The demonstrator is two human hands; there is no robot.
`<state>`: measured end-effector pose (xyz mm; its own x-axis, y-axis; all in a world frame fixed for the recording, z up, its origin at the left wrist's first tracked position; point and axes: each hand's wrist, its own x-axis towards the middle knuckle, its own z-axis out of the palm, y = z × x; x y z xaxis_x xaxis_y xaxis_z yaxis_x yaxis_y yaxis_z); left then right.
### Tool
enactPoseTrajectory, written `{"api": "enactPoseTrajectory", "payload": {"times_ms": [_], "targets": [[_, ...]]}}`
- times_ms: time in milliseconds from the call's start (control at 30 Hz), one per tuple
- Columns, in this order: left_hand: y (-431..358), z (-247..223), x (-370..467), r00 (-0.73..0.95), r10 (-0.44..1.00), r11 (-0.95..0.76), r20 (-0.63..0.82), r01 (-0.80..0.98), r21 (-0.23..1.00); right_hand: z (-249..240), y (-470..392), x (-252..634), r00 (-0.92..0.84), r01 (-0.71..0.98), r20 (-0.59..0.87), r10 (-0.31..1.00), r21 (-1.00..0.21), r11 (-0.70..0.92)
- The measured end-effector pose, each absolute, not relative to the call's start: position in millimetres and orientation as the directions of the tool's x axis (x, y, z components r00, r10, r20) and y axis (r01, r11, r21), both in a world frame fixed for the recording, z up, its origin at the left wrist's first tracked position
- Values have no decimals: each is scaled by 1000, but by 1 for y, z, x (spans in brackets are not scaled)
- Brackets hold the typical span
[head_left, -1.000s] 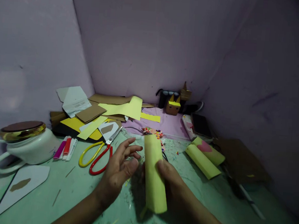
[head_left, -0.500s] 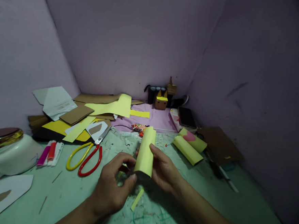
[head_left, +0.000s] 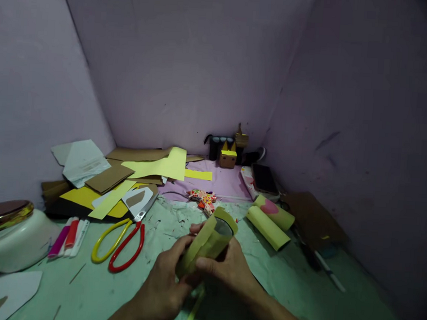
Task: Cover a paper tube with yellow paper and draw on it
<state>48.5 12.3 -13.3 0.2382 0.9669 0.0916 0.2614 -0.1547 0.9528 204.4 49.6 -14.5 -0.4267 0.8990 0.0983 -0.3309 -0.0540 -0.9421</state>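
A yellow-green paper tube [head_left: 207, 242] is held between both hands, tilted so that its far open end faces up and shows a grey inside. Along its left side a paper flap stands slightly off. My left hand [head_left: 166, 278] wraps the lower left of the tube, and my right hand [head_left: 233, 268] grips its right side with the thumb across the front. Under the hands lies a narrow yellow strip [head_left: 194, 311]. Two more yellow tubes, one plain [head_left: 268, 228] and one with a pink patch [head_left: 273, 212], rest to the right.
Scissors with yellow and red handles [head_left: 139, 219], markers [head_left: 69, 237] and a white rounded object [head_left: 13, 243] are at the left. Cardboard and paper sheets [head_left: 158, 166] lie behind. A small cardboard box figure [head_left: 227, 159] stands at the back, with a phone [head_left: 264, 178] to its right.
The tube has been tipped and turned, so its far opening now shows. Both hands have shifted their hold around it. The whole view has moved slightly, with the table lower in the picture.
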Motion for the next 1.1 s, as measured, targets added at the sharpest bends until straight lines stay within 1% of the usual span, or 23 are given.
{"api": "enactPoseTrajectory", "payload": {"times_ms": [100,167,233,267,300,333,367,400,433,467,500,567,633,733,933,1000,1067,1100], "targets": [[14,-11,53,359,927,-153,107,103,983,-11,49,208,-488,-327,132,863,-944,-40],[14,-5,57,421,902,-135,94,69,988,-9,49,209,-495,-282,118,861,-959,-30],[15,1,55,474,879,-136,54,141,981,-6,50,209,-477,-209,85,875,-978,-20],[16,4,51,466,883,-179,50,237,955,-4,50,208,-464,-169,72,883,-986,-8],[18,6,43,420,906,-227,55,372,900,-2,50,208,-453,-129,60,890,-992,1],[21,8,33,340,936,-277,91,551,787,1,51,208,-440,-90,49,897,-996,10],[24,8,20,174,968,-249,180,736,629,3,51,208,-428,-54,38,903,-998,16],[28,9,7,-25,977,-81,211,874,478,5,52,208,-414,-25,23,910,-1000,14],[31,9,-7,-155,976,96,155,939,330,6,53,209,-404,-10,5,915,-1000,1],[35,9,-20,-243,968,227,64,955,189,6,54,209,-392,-12,-13,920,-1000,-19],[38,9,-31,-298,955,298,-16,951,83,6,55,209,-382,-26,-25,924,-999,-37],[43,7,-46,-313,944,316,-100,949,16,4,57,210,-355,-52,-36,934,-997,-58],[45,5,-49,-282,952,287,-122,958,19,2,58,209,-340,-52,-35,940,-997,-56],[46,1,-44,-266,957,270,-111,963,18,2,58,208,-353,-23,-42,934,-998,-54],[48,3,-40,-321,943,326,-85,943,60,6,57,208,-379,-5,-45,924,-999,-50],[49,8,-41,-368,928,373,-62,916,147,6,58,208,-385,-12,-51,922,-998,-60],[49,12,-41,-424,906,405,-9,859,312,2,61,209,-399,-39,-58,915,-996,-80],[48,13,-40,-439,898,395,21,827,401,-1,62,209,-416,-67,-56,908,-994,-92]]}}
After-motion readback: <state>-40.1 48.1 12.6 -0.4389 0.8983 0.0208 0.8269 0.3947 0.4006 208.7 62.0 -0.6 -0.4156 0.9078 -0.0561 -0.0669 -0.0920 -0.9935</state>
